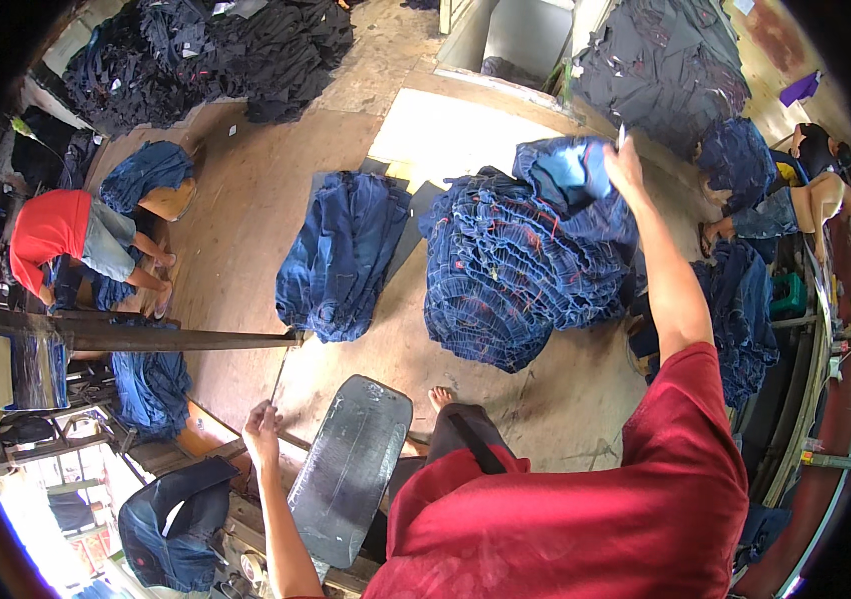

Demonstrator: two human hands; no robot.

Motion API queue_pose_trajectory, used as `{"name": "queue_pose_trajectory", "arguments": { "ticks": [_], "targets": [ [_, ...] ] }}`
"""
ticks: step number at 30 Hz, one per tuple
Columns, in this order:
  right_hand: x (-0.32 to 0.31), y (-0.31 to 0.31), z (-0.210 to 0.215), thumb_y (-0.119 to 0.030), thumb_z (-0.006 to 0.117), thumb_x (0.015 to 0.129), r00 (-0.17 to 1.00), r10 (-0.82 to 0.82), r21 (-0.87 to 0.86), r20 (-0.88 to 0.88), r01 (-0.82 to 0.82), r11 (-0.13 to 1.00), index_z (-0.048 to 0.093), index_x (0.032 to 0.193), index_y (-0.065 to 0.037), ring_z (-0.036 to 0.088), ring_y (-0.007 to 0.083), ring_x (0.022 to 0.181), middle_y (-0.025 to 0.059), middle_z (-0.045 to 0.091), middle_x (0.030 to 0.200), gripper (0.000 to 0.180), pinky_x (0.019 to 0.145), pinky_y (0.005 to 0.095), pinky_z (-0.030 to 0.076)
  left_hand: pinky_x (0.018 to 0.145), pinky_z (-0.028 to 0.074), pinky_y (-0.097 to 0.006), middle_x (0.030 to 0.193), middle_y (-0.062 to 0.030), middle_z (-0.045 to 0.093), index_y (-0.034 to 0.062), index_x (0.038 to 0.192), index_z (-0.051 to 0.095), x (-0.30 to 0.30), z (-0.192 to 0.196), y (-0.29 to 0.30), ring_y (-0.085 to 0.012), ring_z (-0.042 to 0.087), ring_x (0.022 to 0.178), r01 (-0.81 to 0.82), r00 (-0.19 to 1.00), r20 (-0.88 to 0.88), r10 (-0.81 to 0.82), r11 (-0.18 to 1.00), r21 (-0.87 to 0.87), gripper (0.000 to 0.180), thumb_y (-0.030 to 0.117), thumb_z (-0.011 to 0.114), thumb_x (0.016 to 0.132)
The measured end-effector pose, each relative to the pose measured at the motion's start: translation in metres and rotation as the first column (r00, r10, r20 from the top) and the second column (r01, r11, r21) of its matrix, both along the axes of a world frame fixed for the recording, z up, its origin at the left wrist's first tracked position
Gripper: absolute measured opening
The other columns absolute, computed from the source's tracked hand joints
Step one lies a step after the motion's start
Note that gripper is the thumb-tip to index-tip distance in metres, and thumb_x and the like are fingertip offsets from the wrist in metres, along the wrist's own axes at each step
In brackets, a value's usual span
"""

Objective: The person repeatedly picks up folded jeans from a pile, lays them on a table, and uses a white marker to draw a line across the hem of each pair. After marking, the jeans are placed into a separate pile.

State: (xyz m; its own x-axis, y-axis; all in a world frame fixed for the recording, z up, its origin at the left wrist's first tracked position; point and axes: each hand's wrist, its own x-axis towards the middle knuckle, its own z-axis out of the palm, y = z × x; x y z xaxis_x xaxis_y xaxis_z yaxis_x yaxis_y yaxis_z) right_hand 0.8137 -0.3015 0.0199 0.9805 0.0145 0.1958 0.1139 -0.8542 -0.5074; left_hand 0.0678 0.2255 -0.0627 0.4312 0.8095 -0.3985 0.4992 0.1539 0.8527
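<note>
Right hand (625, 165) gripping blue denim piece (570, 172) atop tall pile (515, 275) at one o'clock; left hand (262, 431) closed at seven; smaller stack (340, 255) at twelve; much left.

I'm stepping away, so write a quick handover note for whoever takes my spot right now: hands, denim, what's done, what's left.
Right hand: stretched out, gripping a folded denim piece on top of the big pile.
Left hand: closed beside the grey board, apparently on a thin rod; hard to tell.
Smaller stack lies left of the big pile on the floor.
Done: cannot tell which pile is finished.
Left: the held piece is not yet off the pile.
</note>
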Motion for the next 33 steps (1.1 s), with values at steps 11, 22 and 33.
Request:
{"name": "queue_pose_trajectory", "arguments": {
  "ticks": [11,22,33],
  "targets": [
    [-0.146,0.222,0.241,-0.023,0.073,0.1,0.669,0.274,0.124,0.691,-0.483,0.867,0.062,0.118,0.001,0.07,0.0443,0.083,0.0277,0.07,0.092,0.032,0.072,0.0527,0.055,0.073,0.048,-0.026,0.102,-0.0014,0.072,0.0015,0.132,0.075,0.274,0.213,-0.117,-0.0106,0.058,0.083,0.56,0.578,0.511,-0.636,0.765,0.318,0.036,0.029,0.061,0.113],
    [-0.446,0.238,-0.039,-0.001,0.087,0.072,0.51,0.801,0.138,0.315,-0.859,0.493,0.053,0.128,-0.002,0.066,0.0371,0.104,0.0167,0.063,0.115,0.066,0.087,0.0478,0.052,0.118,0.047,-0.057,0.149,-0.0125,0.067,0.0086,0.15,0.06,0.25,0.061,-0.091,-0.0327,0.064,0.133,0.282,0.534,0.59,0.605,0.531,-0.799,0.056,0.049,0.059,0.111],
    [-0.632,0.171,-0.044,-0.028,0.085,0.088,-0.106,0.902,0.584,-0.419,-0.792,0.178,0.047,0.117,-0.004,0.072,0.0474,0.098,0.0229,0.066,0.112,0.054,0.08,0.0552,0.059,0.113,0.053,-0.055,0.141,-0.0159,0.071,0.005,0.148,0.06,-0.025,0.021,-0.178,-0.0328,0.07,0.126,-0.274,0.58,0.193,0.792,0.412,-0.869,0.044,0.035,0.05,0.116]
  ]
}}
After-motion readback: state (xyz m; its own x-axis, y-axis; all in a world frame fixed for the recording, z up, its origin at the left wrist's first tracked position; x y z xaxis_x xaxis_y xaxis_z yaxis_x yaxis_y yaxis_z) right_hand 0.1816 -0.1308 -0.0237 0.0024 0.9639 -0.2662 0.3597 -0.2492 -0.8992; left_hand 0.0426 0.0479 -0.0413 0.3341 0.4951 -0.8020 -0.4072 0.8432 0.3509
